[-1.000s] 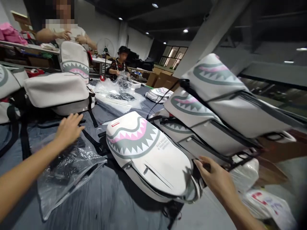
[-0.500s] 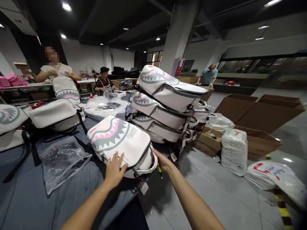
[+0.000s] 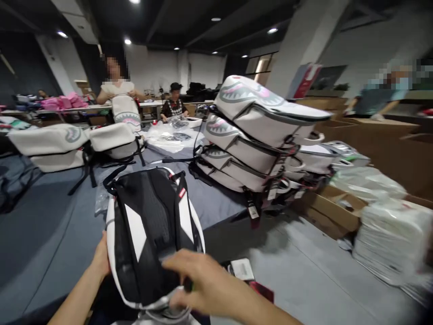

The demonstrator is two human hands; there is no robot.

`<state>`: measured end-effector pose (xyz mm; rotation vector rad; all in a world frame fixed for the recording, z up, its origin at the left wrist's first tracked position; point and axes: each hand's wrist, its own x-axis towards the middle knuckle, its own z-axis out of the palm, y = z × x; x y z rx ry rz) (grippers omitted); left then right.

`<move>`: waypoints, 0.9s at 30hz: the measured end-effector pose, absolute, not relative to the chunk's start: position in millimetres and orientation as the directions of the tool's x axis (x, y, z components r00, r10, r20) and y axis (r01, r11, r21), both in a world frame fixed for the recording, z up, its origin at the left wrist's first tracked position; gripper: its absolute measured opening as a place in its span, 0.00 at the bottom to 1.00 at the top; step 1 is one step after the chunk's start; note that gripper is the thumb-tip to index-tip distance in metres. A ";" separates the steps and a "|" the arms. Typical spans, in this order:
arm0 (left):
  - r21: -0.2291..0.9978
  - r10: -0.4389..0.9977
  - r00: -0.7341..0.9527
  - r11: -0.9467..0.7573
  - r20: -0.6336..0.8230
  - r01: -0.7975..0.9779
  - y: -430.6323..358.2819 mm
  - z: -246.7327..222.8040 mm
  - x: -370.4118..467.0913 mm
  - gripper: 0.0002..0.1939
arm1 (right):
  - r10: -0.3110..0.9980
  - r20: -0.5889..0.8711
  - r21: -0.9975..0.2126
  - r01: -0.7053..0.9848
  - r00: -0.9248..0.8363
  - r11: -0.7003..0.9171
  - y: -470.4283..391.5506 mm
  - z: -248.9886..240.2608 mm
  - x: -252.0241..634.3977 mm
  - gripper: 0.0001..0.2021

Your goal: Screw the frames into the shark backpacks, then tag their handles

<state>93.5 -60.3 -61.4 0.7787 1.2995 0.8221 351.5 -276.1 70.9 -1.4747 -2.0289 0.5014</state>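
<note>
A white backpack (image 3: 154,212) lies with its black back panel and shoulder straps facing up, its handle end toward me. My left hand (image 3: 102,256) grips its left side, the fingertips hidden behind the edge. Over the lower right of the panel, close to the handle end, is my right hand (image 3: 203,280), blurred by motion. Its fingers are curled, and a small black and green tool (image 3: 188,284) shows partly in the palm; its kind is unclear. A white hang tag (image 3: 242,269) sticks out beyond the right hand.
Shark-mouth backpacks (image 3: 250,124) are stacked on the blue-grey table (image 3: 50,216) to the right. More bags (image 3: 47,142) lie at the left. Cardboard boxes (image 3: 331,210) and a plastic-wrapped pile (image 3: 392,243) stand on the floor. Several people work farther back, one person (image 3: 118,88) handling a backpack.
The backpack has been turned over from its printed front to its strapped back. My left hand has moved from its front to its left side. The view has swung left.
</note>
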 end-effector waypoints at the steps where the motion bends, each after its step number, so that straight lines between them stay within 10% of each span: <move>1: 0.841 0.849 0.061 0.529 -0.525 -0.111 -67.3 -67.8 84.9 0.29 | 0.963 0.262 -0.693 0.684 -0.057 0.229 -265.9 57.4 363.2 0.18; 4: 0.818 0.839 0.038 0.537 -0.542 -0.205 -82.2 -79.8 72.1 0.32 | 0.822 0.159 -0.881 0.454 0.547 -0.133 -223.9 18.1 403.6 0.22; 11: 0.872 0.914 0.036 0.398 -0.405 -0.283 -108.7 -84.0 51.6 0.32 | 0.913 -0.097 -0.944 0.253 0.396 -0.210 -197.6 -47.2 395.4 0.27; 23: 0.935 0.857 -0.514 0.214 -0.040 0.283 -169.4 -105.6 -75.8 0.25 | 0.965 0.261 -0.829 0.515 0.012 0.217 -181.2 -60.3 298.8 0.15; 27: 0.672 0.757 -0.436 -0.006 0.487 0.740 -183.9 -63.7 -62.9 0.32 | 0.995 0.098 -0.742 0.665 -0.017 0.085 -180.4 -80.0 285.3 0.10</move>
